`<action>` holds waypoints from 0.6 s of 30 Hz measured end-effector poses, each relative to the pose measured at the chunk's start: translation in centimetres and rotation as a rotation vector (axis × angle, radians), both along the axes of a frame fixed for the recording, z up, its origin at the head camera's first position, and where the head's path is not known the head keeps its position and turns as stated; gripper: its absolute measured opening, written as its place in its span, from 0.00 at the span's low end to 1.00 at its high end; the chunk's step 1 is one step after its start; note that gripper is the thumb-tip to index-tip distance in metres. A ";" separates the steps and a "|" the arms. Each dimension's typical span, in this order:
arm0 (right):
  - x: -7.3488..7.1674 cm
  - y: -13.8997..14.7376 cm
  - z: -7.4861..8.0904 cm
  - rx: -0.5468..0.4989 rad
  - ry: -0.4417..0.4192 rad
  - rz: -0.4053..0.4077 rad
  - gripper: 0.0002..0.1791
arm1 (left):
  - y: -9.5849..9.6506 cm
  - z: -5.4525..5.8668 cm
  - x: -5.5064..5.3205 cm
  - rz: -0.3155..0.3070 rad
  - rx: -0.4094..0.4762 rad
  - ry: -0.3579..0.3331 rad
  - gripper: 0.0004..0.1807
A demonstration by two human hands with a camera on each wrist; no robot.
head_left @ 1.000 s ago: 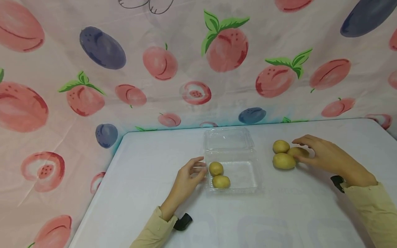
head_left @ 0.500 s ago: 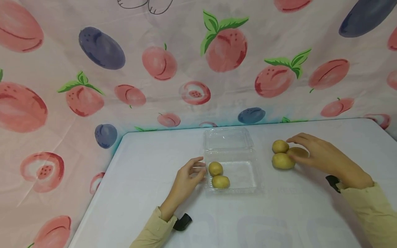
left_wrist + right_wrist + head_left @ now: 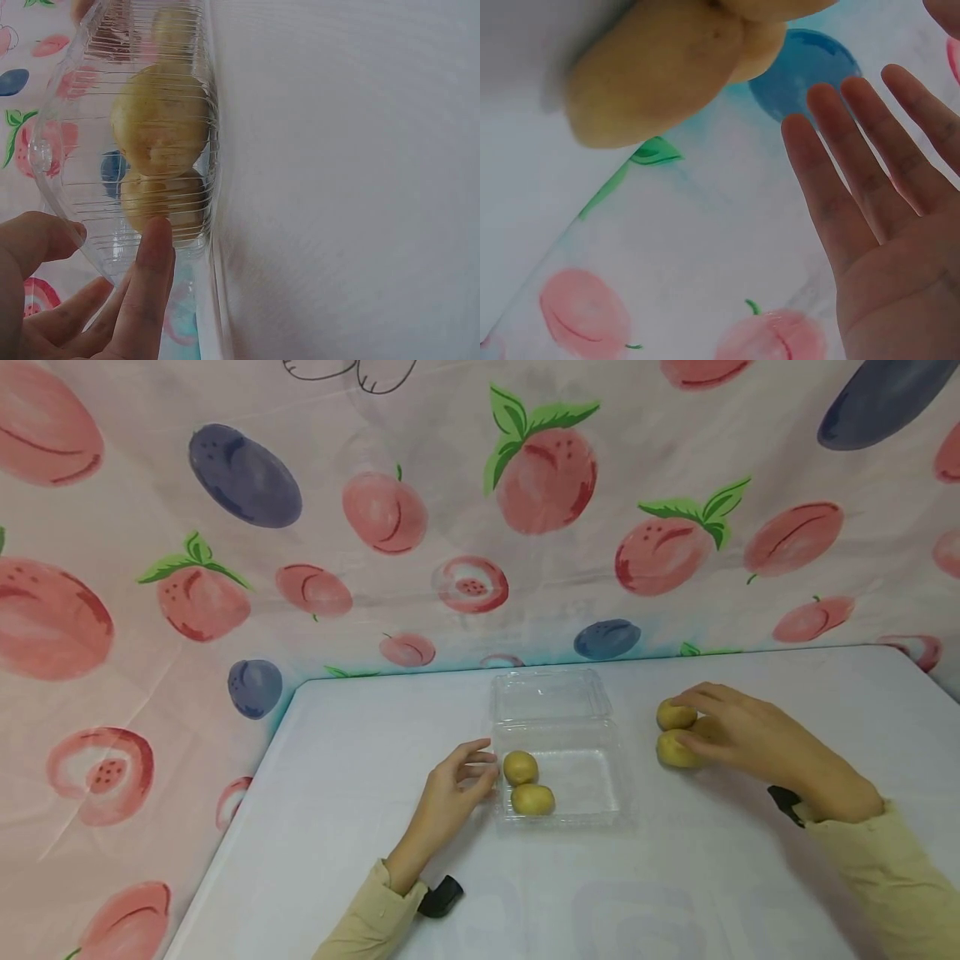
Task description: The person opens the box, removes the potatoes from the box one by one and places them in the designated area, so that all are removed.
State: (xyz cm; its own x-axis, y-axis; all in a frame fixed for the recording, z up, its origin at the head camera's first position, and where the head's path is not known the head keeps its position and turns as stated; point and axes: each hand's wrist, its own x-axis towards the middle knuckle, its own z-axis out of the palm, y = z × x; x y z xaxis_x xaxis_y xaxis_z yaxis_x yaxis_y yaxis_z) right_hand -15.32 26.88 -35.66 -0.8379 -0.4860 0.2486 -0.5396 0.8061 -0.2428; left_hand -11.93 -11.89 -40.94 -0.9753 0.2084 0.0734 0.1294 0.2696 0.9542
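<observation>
A clear plastic clamshell box (image 3: pixel 583 814) lies on the table with its lid (image 3: pixel 551 696) folded back. Two potatoes sit along its left side, a rounder one (image 3: pixel 521 768) behind a longer one (image 3: pixel 533 800). My left hand (image 3: pixel 448 793) rests its loosely bent fingers (image 3: pixel 150 277) on the box's left wall. Above a cluster of three potatoes hovers my right hand (image 3: pixel 765 739), fingers (image 3: pixel 855 172) extended and holding nothing. Of that cluster, the back potato (image 3: pixel 675 714) and front potato (image 3: pixel 677 749) show beside the hand; the third (image 3: pixel 707 731) is mostly hidden under it.
The white-covered table (image 3: pixel 360 735) meets a fruit-printed cloth (image 3: pixel 450 510) at its back and left. A stretch of tabletop separates the box from the potato cluster. Dark wrist cameras (image 3: pixel 441 897) are strapped to both wrists.
My right hand has shifted left over the potato cluster, covering more of the third potato. My left hand stays at the box.
</observation>
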 end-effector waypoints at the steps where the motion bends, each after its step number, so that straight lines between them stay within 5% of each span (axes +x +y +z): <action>1: 0.0 -0.1 0.0 0.001 0.007 0.009 0.23 | 0.0 0.0 0.0 0.000 0.003 -0.001 0.24; 18: 0.7 -2.7 0.7 -0.015 0.073 0.126 0.22 | 0.0 0.2 0.1 -0.001 0.002 -0.014 0.24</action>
